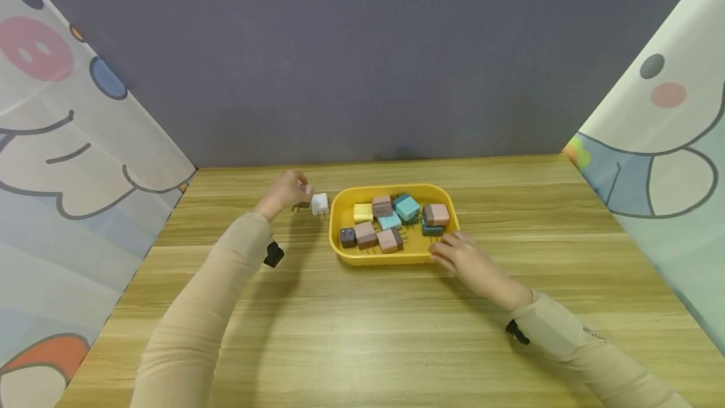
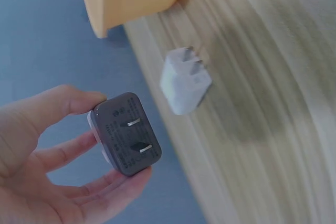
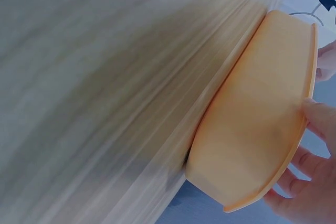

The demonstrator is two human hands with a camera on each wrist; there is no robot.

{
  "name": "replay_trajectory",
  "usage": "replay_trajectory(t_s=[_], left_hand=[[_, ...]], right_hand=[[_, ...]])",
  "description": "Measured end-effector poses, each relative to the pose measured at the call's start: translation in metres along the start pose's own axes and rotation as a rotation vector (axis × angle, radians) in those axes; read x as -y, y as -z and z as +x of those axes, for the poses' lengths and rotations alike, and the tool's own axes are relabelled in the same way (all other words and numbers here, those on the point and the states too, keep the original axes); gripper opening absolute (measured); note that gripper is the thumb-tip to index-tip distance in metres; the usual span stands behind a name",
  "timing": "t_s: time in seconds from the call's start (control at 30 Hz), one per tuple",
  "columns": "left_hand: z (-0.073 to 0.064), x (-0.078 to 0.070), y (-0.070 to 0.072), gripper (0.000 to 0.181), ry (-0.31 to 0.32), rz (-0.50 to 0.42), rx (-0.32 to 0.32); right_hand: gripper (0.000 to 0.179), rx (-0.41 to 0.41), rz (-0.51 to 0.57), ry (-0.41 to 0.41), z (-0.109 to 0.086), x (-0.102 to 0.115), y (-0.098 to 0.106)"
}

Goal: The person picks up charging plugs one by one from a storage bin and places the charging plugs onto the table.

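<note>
In the head view my left hand [image 1: 285, 194] is at the left of a yellow bin [image 1: 391, 260], raised over the table. It pinches a pink and dark-grey charger plug [image 2: 126, 134] between thumb and fingers, with the two metal prongs facing the left wrist camera. Close beside it, a white charger plug [image 1: 320, 203] lies on the wood, prongs toward the person. My right hand [image 1: 470, 264] holds the bin's rim at its near right corner, thumb at the outer edge and fingertips partly hidden behind the rim.
Several charger plugs lie jumbled inside the bin, among them a yellow one [image 1: 363, 213], a light-blue one [image 1: 408, 208] and a dark one [image 1: 347, 237]. A grey panel [image 1: 385, 68] stands behind the wooden table [image 1: 362, 332]. Cartoon-printed cloths [image 1: 68, 131] flank both sides.
</note>
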State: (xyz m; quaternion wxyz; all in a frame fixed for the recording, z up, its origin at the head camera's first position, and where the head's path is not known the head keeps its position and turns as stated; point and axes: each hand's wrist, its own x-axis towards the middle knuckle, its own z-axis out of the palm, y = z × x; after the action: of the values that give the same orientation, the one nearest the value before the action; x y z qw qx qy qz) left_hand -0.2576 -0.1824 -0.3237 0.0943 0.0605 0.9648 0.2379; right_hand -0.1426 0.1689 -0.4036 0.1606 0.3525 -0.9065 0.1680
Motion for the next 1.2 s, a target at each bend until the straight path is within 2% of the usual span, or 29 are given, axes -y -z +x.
replay_trajectory(t_s=[0.37, 0.77, 1.0, 1.2], left_hand=[[0.009, 0.011, -0.009, 0.043, 0.051, 0.058, -0.007], [0.016, 0.02, -0.016, 0.04, 0.08, 0.061, -0.015], [0.017, 0.023, -0.021, 0.04, 0.115, 0.0, -0.002], [0.02, 0.025, -0.025, 0.032, 0.124, 0.002, -0.015]], right_hand=[[0.014, 0.0, 0.005, -0.005, 0.001, 0.001, 0.001], [0.013, 0.021, 0.015, -0.023, 0.001, 0.001, 0.002], [0.013, 0.003, 0.023, -0.009, 0.0, 0.001, 0.001], [0.013, 0.008, 0.024, -0.018, 0.001, 0.002, 0.001]])
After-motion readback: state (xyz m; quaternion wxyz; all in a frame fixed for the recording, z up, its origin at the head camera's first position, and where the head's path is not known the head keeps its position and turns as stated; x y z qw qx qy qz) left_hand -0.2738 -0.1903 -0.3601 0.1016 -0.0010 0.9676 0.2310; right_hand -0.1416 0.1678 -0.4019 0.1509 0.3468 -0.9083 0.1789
